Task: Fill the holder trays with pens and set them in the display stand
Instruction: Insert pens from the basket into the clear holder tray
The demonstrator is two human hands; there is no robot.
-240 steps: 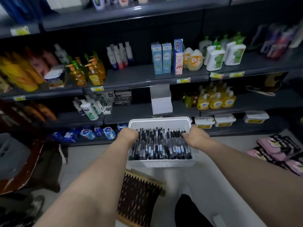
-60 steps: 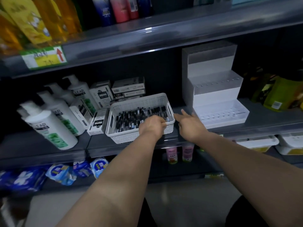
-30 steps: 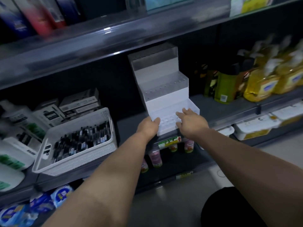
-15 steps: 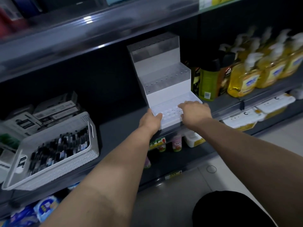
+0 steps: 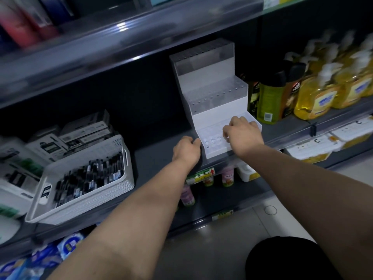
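- A shop aisle: dark tiered shelves (image 5: pixel 153 156) carry packaged goods.
- Price labels (image 5: pixel 199 175) sit on the shelf edges.
- Identical yellow pump bottles (image 5: pixel 314 98) stand in rows; boxes (image 5: pixel 84 130) lie stacked.

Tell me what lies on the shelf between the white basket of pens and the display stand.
Only bare dark shelf, seen in the head view; the left hand is at the front left corner of the display stand.

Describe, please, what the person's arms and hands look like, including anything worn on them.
The left forearm and right forearm are bare to the frame's edge, with no sleeves in view. The left hand and right hand wear no gloves; I see no watch, bracelet or rings, though the picture is dim and blurred.
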